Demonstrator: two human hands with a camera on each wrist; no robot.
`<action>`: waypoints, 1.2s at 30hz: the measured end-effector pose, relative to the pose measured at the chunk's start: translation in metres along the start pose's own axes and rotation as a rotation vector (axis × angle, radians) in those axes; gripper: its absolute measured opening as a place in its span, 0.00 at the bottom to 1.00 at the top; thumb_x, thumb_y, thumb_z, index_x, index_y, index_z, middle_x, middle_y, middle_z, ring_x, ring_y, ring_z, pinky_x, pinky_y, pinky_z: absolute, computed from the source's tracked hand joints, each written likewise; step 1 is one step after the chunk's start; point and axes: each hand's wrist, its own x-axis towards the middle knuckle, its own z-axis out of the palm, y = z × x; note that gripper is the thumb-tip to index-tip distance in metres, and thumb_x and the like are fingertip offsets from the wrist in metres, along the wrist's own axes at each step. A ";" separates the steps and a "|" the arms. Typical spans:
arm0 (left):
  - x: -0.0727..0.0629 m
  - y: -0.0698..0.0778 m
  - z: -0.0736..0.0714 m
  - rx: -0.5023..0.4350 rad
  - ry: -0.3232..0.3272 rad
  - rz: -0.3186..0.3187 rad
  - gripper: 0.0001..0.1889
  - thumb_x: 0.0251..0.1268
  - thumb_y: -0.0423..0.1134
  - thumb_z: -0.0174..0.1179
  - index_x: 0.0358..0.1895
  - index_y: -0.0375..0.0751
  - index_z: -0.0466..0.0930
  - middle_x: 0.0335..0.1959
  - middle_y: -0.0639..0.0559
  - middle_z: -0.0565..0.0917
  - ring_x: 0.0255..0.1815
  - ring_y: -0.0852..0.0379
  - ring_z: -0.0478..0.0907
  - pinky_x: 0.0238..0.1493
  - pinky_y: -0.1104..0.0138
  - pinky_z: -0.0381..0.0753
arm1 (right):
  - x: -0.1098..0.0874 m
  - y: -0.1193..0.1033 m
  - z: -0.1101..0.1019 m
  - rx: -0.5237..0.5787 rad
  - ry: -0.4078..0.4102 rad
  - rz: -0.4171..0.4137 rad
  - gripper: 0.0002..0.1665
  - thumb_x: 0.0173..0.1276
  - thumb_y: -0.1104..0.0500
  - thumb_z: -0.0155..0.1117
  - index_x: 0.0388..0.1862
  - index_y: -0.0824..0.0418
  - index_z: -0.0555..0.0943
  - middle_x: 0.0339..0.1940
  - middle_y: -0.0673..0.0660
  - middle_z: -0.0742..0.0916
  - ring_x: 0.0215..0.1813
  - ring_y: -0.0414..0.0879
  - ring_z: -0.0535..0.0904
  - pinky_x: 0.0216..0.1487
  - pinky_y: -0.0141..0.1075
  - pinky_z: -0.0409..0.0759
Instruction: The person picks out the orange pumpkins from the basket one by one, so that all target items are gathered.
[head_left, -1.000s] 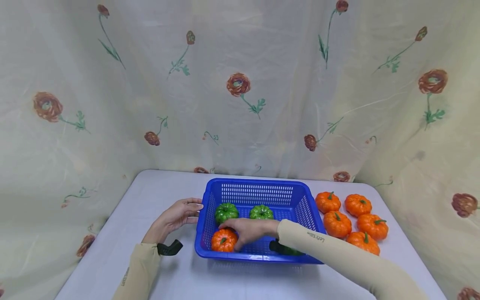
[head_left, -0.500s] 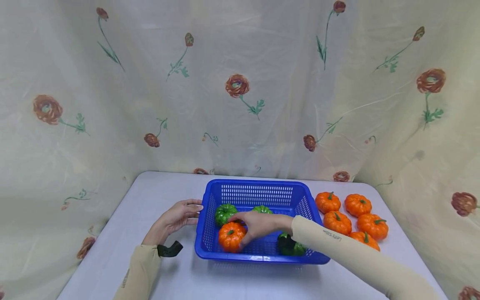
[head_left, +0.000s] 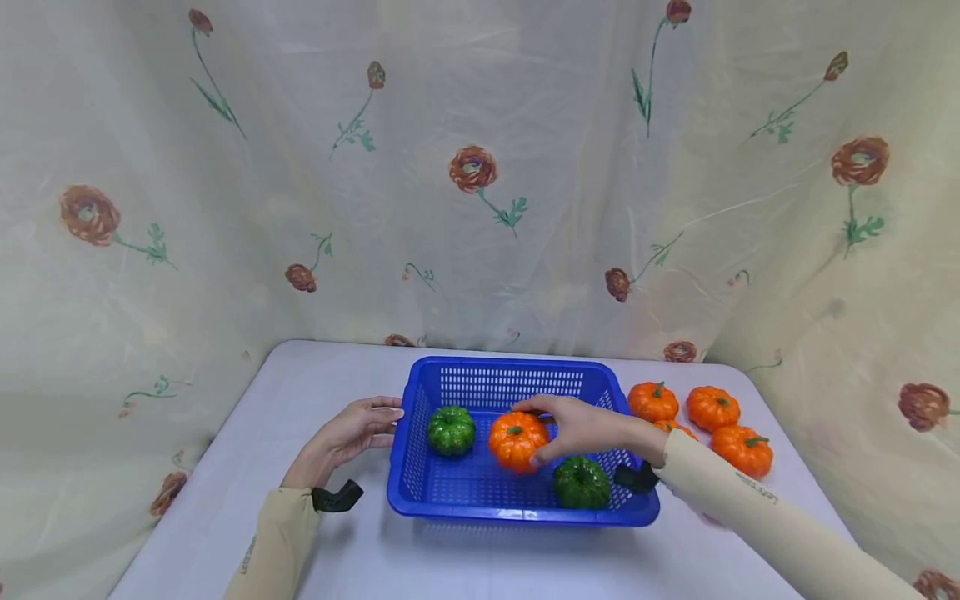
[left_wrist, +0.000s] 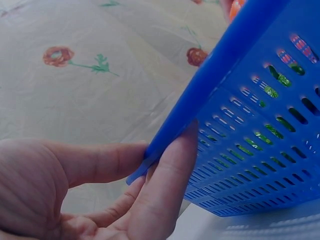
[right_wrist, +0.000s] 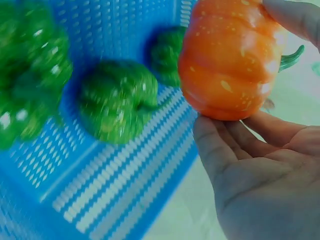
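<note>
My left hand (head_left: 356,433) pinches the left rim of a blue plastic basket (head_left: 525,515), thumb on one side and fingers on the other in the left wrist view. An orange pumpkin (head_left: 516,442) with a green stem is in my right hand (head_left: 588,427), gripped from its right side above the basket. One green pumpkin (head_left: 451,431) sits at the left inside the basket, and a darker green pumpkin (head_left: 581,482) near the front right. Three green ones show in the right wrist view, among them a middle green pumpkin (right_wrist: 120,100); the head view hides one.
Several more orange pumpkins (head_left: 713,409) stand on the white table (head_left: 330,550) right of the basket, partly covered by my right forearm. A flowered curtain (head_left: 480,250) hangs behind the table and along both sides.
My right hand has lifted the orange pumpkin from the basket's front left corner and carried it rightward and up. My left hand keeps its place on the rim.
</note>
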 end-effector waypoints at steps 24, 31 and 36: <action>-0.001 0.001 -0.001 0.040 0.011 0.007 0.23 0.71 0.36 0.55 0.64 0.31 0.64 0.45 0.47 0.81 0.43 0.54 0.81 0.47 0.60 0.85 | -0.168 0.077 -0.040 0.031 0.312 0.298 0.45 0.59 0.49 0.70 0.71 0.65 0.64 0.65 0.74 0.72 0.62 0.70 0.72 0.52 0.54 0.82; 0.000 -0.001 0.000 0.028 0.003 0.002 0.24 0.70 0.37 0.56 0.65 0.31 0.63 0.46 0.47 0.81 0.44 0.54 0.81 0.48 0.61 0.85 | -0.206 0.124 -0.048 0.056 0.340 0.374 0.45 0.63 0.51 0.66 0.70 0.74 0.59 0.67 0.77 0.68 0.63 0.74 0.68 0.50 0.51 0.83; 0.001 -0.001 0.002 0.023 -0.002 0.001 0.25 0.69 0.38 0.57 0.65 0.31 0.63 0.45 0.47 0.81 0.44 0.54 0.81 0.47 0.61 0.85 | -0.232 0.152 -0.050 0.061 0.341 0.425 0.45 0.65 0.52 0.65 0.69 0.77 0.57 0.66 0.79 0.67 0.62 0.75 0.67 0.49 0.50 0.84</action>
